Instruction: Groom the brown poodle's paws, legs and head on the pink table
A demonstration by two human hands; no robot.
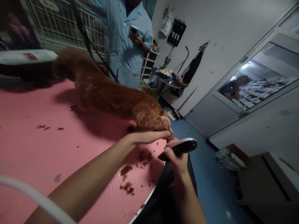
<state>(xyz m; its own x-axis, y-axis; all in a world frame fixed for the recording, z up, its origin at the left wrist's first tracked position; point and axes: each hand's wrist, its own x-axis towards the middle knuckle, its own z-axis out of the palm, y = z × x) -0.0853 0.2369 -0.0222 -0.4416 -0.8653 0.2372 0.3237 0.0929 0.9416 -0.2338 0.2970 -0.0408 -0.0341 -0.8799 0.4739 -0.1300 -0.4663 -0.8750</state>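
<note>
A brown curly-haired dog (116, 96) stands on a pink grooming table (93, 174), its rear end towards me at the table's edge. My left hand (154, 136) is closed around the dog's hind leg (170, 133) near the paw; part of the grip is hidden behind the leg. In my right hand (178, 157) I hold black and white hair clippers (184, 146), just below and beside that leg. Whether the blade touches the fur I cannot tell. Clumps of cut brown hair (127, 171) lie scattered under the leg.
A person in a light blue coat (126, 49) stands behind the dog holding a phone (133, 30). Dark straps (93, 49) hang beside the dog. A white curved tube (32, 194) crosses the lower left. Wire cages (70, 25) stand behind; a small tool-laden table (167, 77) is by the wall.
</note>
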